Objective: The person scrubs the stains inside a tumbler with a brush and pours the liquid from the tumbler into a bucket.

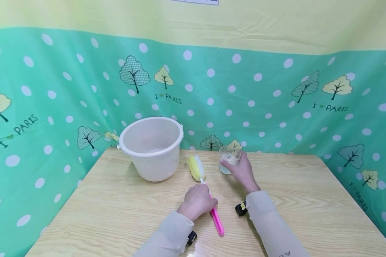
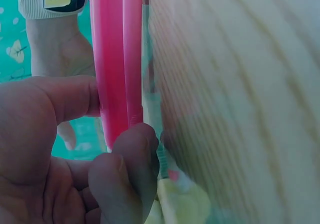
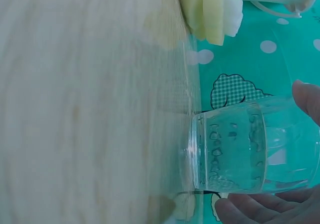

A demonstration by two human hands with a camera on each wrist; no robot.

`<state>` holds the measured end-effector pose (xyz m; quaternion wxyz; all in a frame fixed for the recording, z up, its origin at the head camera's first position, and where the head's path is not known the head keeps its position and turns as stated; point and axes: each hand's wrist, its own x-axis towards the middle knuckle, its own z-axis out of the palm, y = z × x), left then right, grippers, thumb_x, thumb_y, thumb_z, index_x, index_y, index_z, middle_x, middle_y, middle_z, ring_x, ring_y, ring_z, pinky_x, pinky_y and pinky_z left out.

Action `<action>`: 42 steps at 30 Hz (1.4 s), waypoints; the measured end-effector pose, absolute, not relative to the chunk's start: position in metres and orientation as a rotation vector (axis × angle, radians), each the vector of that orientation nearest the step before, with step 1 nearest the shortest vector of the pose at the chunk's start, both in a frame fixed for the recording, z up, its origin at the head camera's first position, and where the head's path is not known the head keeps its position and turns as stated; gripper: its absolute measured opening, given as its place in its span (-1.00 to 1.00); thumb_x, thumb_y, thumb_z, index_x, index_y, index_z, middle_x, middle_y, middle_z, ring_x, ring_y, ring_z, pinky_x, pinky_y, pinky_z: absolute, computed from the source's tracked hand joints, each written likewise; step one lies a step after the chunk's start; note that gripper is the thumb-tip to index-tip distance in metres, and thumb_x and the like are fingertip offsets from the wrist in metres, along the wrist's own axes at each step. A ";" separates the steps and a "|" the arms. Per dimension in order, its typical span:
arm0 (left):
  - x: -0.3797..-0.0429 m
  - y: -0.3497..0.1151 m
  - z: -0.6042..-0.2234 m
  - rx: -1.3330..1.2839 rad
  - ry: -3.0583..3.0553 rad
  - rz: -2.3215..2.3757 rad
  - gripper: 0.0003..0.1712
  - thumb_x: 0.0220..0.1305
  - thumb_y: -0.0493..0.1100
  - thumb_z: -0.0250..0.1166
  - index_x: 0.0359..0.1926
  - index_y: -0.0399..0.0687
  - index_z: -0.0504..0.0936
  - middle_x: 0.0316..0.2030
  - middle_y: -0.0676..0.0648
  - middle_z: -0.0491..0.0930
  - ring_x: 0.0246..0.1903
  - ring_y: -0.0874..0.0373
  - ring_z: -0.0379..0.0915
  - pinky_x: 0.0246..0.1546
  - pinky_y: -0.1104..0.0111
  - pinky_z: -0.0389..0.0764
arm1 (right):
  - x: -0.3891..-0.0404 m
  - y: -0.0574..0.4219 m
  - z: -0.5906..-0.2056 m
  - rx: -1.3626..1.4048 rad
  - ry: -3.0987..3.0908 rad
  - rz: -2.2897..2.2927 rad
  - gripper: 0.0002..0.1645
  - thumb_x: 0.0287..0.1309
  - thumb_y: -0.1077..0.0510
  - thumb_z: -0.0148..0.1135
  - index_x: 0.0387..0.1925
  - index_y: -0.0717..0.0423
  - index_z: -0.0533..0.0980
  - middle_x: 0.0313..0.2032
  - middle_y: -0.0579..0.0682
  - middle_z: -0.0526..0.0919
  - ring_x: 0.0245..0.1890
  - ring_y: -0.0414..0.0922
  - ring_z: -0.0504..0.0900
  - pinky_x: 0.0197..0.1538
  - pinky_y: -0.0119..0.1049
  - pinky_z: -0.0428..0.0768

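The white bucket (image 1: pixel 157 167) stands upright at the left of the wooden surface (image 1: pixel 292 185); a knock from an elbow or the brush could shove it, since neither hand steadies it.

To the right of the bucket and nearer the person, the left hand (image 1: pixel 197 201) pinches the pink handle of the brush (image 1: pixel 218 223) between thumb and fingers. Whether the handle is off the surface I cannot tell. The brush's yellow-and-white sponge head (image 1: pixel 196 167) lies just right of the bucket, well beyond that pinch; a loose hold could let the long tool twist or its head swing into the bucket's side.

Farther right of the bucket, past the sponge head, is the clear glass (image 3: pixel 235 144), apparently upright and part-filled with clear liquid. The right hand (image 1: pixel 242 172) wraps it, thumb on the side toward the bucket. Smooth walls, especially if wet, may slip through the fingers, and a hasty tilt would probably spill the contents.
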<state>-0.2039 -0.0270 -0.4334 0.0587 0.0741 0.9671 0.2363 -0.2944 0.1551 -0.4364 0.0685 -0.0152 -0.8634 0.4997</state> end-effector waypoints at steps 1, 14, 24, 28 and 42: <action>-0.204 -0.027 -0.433 0.220 2.928 0.720 -0.68 -0.04 0.00 0.32 -0.73 0.04 0.42 -0.73 0.06 0.38 -0.70 0.16 0.30 -0.71 0.32 0.32 | -0.294 0.155 -0.437 -0.049 -2.601 1.506 0.15 -0.01 -0.18 0.41 0.39 0.24 0.00 0.23 0.22 0.33 0.20 0.17 0.35 0.25 0.10 0.32; -0.201 -0.031 -0.431 0.149 2.859 0.871 -0.70 0.03 -0.03 0.31 -0.65 -0.04 0.44 -0.70 0.02 0.42 -0.69 0.15 0.31 -0.71 0.31 0.33 | -0.293 0.155 -0.436 -0.049 -2.604 1.512 0.15 0.02 -0.19 0.38 0.40 0.23 -0.02 0.24 0.24 0.31 0.22 0.19 0.33 0.26 0.11 0.31; -0.195 -0.042 -0.431 0.089 2.781 1.074 -0.67 0.08 -0.04 0.31 -0.67 -0.03 0.44 -0.79 0.05 0.45 -0.80 0.19 0.34 -0.76 0.35 0.37 | -0.293 0.154 -0.439 -0.024 -2.602 1.524 0.17 0.00 -0.22 0.38 0.40 0.23 -0.03 0.24 0.25 0.31 0.22 0.19 0.33 0.26 0.11 0.30; -0.194 -0.048 -0.429 0.085 2.750 1.129 -0.68 0.11 -0.05 0.30 -0.65 -0.05 0.45 -0.83 0.04 0.43 -0.87 0.20 0.34 -0.81 0.38 0.37 | -0.292 0.154 -0.439 -0.020 -2.593 1.535 0.17 0.00 -0.22 0.38 0.41 0.23 -0.04 0.25 0.25 0.30 0.23 0.19 0.32 0.27 0.11 0.29; -0.192 -0.074 -0.422 0.141 2.639 1.232 -0.72 0.20 -0.14 0.21 -0.60 -0.12 0.45 -0.78 -0.05 0.48 -0.83 0.15 0.43 -0.81 0.36 0.49 | -0.292 0.154 -0.437 -0.040 -2.604 1.527 0.16 0.03 -0.22 0.36 0.41 0.22 -0.04 0.25 0.26 0.29 0.23 0.19 0.32 0.27 0.11 0.29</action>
